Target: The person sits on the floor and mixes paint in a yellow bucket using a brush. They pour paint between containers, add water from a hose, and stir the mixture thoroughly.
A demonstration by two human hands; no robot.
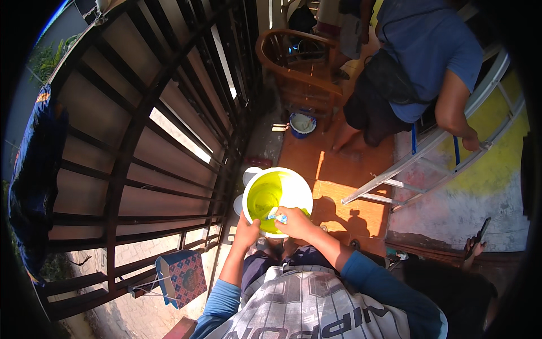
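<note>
In front of my legs is a round white bucket point(296, 192) with bright yellow-green paint point(263, 193) inside and on its walls. My left hand point(246, 230) grips its near left rim. Over the near right part of the opening, my right hand point(295, 222) is closed round a small blue-and-white patterned thing point(275, 217). Its kind is hard to tell, as my fingers cover most of it and its lower end is hidden.
Dark metal bars point(147, 113) stand along the left, with a patterned paper bag point(183, 277) hanging there. A person in blue point(418, 56) holds a metal ladder point(415, 165) at right. Ahead are a wooden chair point(307, 76) and a small blue tub point(302, 133). Another person's hand point(477, 248) shows lower right.
</note>
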